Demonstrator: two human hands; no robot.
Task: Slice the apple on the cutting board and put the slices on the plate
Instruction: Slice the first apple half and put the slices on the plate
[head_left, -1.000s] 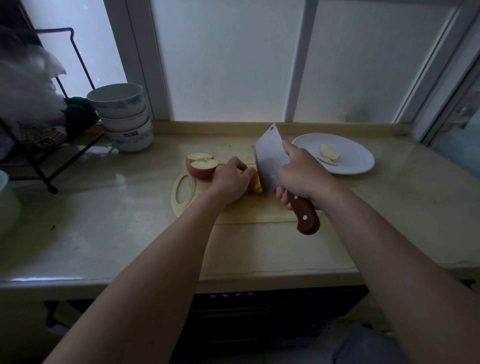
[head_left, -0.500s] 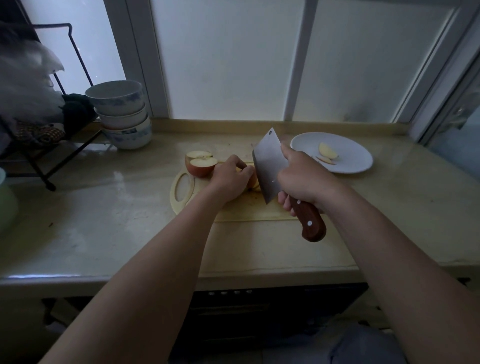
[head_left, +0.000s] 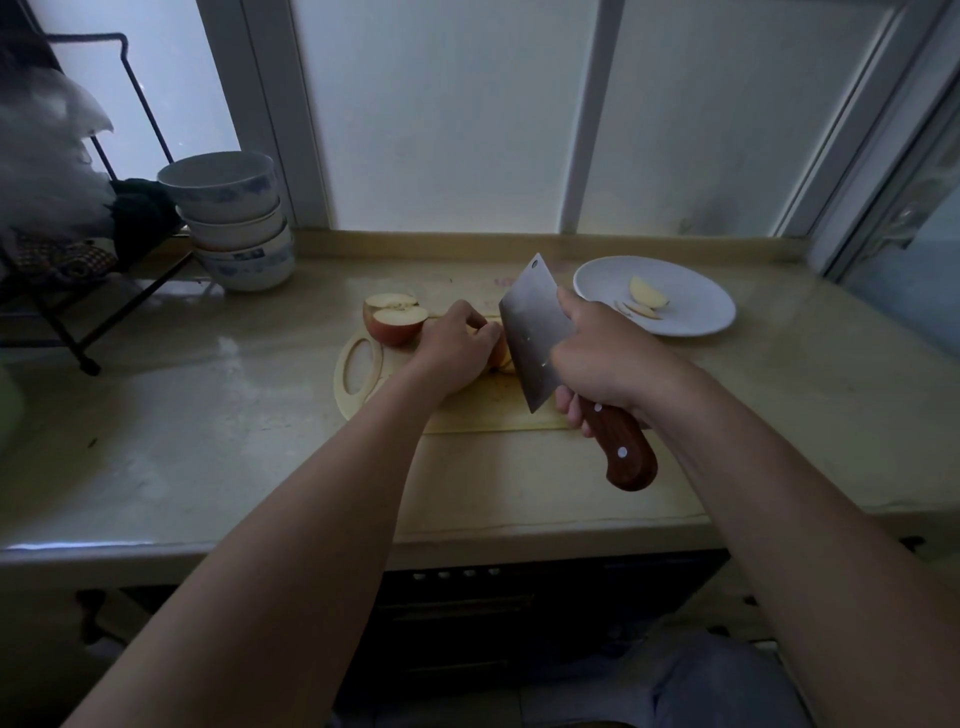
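Note:
A pale cutting board (head_left: 363, 384) lies on the counter. My left hand (head_left: 454, 348) presses down on an apple piece (head_left: 500, 354), mostly hidden under the fingers. My right hand (head_left: 605, 358) grips the wooden handle of a cleaver (head_left: 530, 327), whose blade stands just right of that piece, its edge down at the board. Two apple pieces (head_left: 395, 319), cut faces up, rest at the board's far left corner. A white plate (head_left: 696, 291) at the right holds two apple slices (head_left: 644, 299).
A stack of white-and-blue bowls (head_left: 234, 223) stands at the back left beside a black wire rack (head_left: 78, 291). The window sill (head_left: 519, 241) runs along the back. The counter's front edge (head_left: 467, 535) lies near me, with a dark appliance below.
The cleaver's handle end has dropped lower toward me and the blade sits closer to the board. My left hand stays on the apple piece.

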